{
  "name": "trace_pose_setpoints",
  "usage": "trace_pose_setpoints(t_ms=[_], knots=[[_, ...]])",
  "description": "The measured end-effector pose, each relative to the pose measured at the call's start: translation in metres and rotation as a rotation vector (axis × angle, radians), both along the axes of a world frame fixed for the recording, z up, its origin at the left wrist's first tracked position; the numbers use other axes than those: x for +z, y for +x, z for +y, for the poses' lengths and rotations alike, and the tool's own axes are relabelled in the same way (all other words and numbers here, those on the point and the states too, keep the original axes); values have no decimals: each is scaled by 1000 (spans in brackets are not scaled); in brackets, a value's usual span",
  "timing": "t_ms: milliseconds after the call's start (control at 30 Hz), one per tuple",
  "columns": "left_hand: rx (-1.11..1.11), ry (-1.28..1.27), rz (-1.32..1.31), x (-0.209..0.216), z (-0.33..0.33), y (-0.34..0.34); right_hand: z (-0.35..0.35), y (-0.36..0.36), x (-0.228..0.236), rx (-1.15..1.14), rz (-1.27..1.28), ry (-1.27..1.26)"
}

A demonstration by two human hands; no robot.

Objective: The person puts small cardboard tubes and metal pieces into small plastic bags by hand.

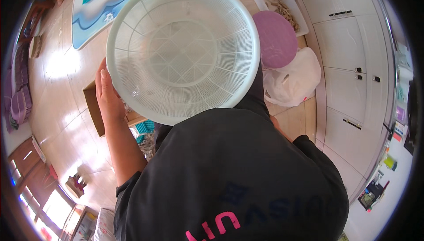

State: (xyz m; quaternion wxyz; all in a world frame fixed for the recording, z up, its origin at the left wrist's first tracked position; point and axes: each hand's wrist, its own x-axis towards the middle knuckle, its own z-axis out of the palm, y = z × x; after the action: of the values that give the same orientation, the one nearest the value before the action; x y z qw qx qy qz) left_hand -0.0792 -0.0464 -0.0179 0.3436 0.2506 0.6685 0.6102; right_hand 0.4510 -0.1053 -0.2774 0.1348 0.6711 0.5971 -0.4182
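Observation:
A large round plastic colander [182,53], pale whitish green with fine mesh walls, is held up in front of me. Its open side faces me and nothing shows inside it. My left hand [108,97] grips its left rim, the thumb along the outer edge and the other fingers partly hidden. On the right, only a strip of bare skin of my right arm [280,129] shows beside my dark clothing. My right hand's fingers are hidden, so whether they hold anything cannot be seen.
A purple round lid [276,40] rests by a white plastic bag [296,82] and a white bin [301,22] with brownish pieces inside. A cardboard box [92,110] stands below my left hand. Beyond the colander is a blue-and-white table [86,31]; white cabinets [342,42] line the right.

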Motion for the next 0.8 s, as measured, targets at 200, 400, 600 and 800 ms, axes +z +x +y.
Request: trace_pose_setpoints(t_ms=[200,400,600,800], knots=[[10,-186,34,2,9,4,52,-11,1,391,-164,-112],[80,-235,-182,6,14,3,73,32,-48,-135,-179,320],[123,-305,-105,12,31,20,94,65,-95,-279,-240,389],[173,-367,-88,8,31,24,137,65,-114,-416,-165,445]])
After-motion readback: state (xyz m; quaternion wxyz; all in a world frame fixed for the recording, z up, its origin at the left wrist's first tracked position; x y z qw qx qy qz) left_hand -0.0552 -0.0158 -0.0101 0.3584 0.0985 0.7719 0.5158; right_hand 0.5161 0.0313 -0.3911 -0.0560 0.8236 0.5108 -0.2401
